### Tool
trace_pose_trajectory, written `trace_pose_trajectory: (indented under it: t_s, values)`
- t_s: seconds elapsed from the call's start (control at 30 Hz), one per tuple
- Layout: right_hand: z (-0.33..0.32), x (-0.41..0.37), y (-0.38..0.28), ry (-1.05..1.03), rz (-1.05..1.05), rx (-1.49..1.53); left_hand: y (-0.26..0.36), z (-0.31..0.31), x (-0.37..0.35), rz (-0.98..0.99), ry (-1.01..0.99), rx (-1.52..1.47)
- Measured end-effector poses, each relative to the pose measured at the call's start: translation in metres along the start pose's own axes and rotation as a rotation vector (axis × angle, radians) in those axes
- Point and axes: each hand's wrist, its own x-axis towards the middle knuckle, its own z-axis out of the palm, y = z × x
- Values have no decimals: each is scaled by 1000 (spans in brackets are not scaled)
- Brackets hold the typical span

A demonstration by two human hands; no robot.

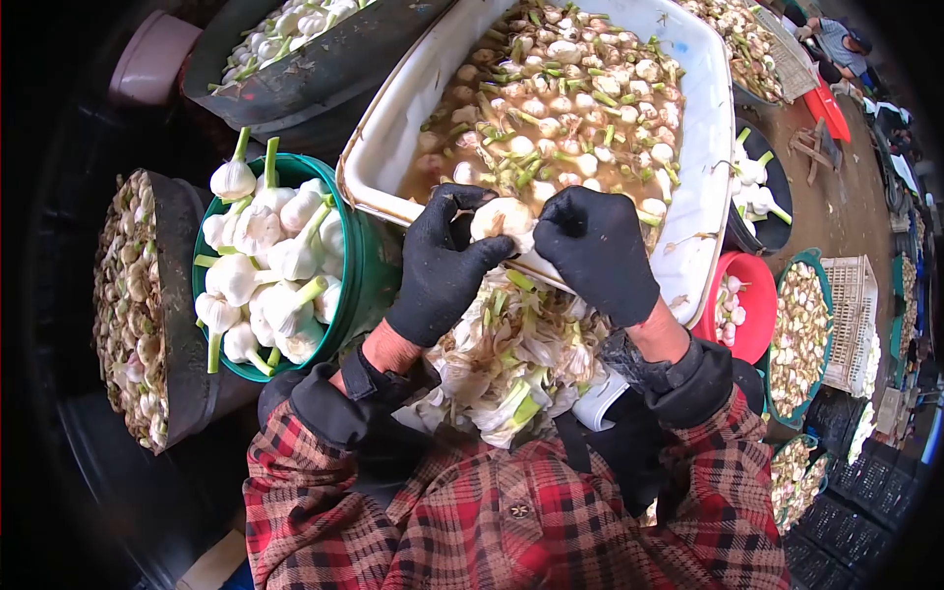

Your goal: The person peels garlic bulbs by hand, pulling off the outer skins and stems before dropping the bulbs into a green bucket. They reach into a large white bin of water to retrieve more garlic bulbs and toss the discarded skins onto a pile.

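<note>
A pale garlic bulb (501, 220) with brownish outer skin is held in front of me, over the near rim of the white tub (388, 162). My left hand (444, 270), in a black glove, grips it between thumb and fingers. My right hand (598, 246), gloved alike, is closed at the bulb's right side; its fingertips are partly hidden, so I cannot see exactly what they pinch. Just below both hands, a heap of peeled garlic skins and leaves (511, 354) lies on my lap. Muddy water in the tub holds many unpeeled garlic bulbs (551, 108).
At left stands a green bucket (364, 265) of clean white garlic bulbs (261, 231). Beyond it is a dark container (187, 285) of dirty bulbs. At right are a pink-red bucket (752, 339), a black bucket (767, 236) and a crate (851, 315). A person (841, 47) sits far right.
</note>
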Motion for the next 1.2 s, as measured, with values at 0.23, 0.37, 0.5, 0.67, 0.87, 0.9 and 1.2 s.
trace_pose_trajectory:
  t_s: [0.23,0.37,0.5,0.67,0.87,0.9,1.2]
  values:
    - [-22,4,55,97,122,-211,21,-8,2,-311,-192,-444]
    - [-28,3,43,150,-13,-151,11,-14,3,-114,-295,-125]
    - [-20,1,13,36,-219,38,4,-13,8,-306,-264,-328]
    - [-9,-8,10,-32,-142,-7,-2,-11,1,88,-346,158]
    - [0,-13,12,81,-338,-196,9,0,-4,-471,-210,-504]
    - [1,-14,13,81,-337,-195,10,0,-3,-471,-210,-503]
    - [5,-23,22,14,-293,-198,20,-9,6,-563,-424,99]
